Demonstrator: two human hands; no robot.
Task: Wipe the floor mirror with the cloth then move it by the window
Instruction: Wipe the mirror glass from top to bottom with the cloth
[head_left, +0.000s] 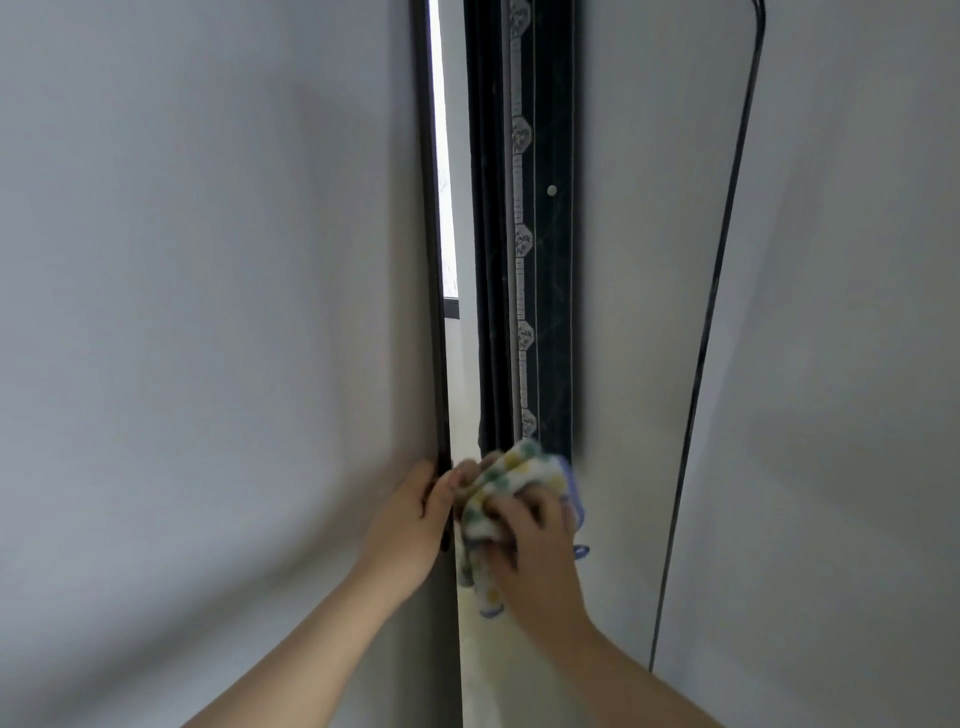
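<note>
The floor mirror stands right in front of me, with a thin black frame and a rounded top right corner. Its glass reflects a dark curtain with patterned trim and a bright strip of window. My left hand grips the mirror's left frame edge, fingers wrapped around it. My right hand holds a bunched white cloth with green and yellow dots and a blue hem, and presses it against the glass low down, close to the left edge.
A plain white wall fills the left side, and more white wall lies to the right of the mirror frame. The floor is out of view.
</note>
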